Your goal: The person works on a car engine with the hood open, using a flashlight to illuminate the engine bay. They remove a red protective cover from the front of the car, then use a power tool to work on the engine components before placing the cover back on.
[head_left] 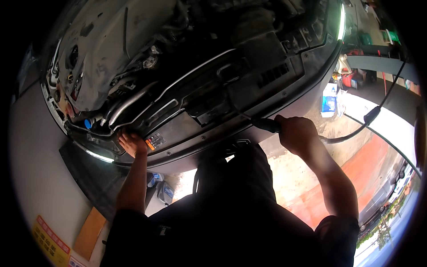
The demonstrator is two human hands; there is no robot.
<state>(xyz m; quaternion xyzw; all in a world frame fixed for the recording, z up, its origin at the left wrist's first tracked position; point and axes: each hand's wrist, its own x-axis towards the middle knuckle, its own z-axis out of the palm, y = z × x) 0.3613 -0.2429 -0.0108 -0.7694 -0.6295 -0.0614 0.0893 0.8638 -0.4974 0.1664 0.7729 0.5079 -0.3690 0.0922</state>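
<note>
My right hand (299, 134) is closed round a black handle (266, 125) at the front edge of an open car engine bay. From the handle a thin dark rod (240, 114) runs left toward the front panel; its far tip is lost in the dark. A black hose or cable (347, 139) trails from behind this hand up to the right. My left hand (132, 142) rests on the black plastic front panel (180, 130), fingers spread, beside an orange and black label (155, 141). It holds nothing.
A blue fluid cap (88, 123) sits left in the bay, near a silver pipe (129, 102). Lit lamp strips (100, 156) mark the car's corners. Bottles (165, 193) stand on the floor below. To the right are a blue and white package (329, 101) and a grey beam (378, 63).
</note>
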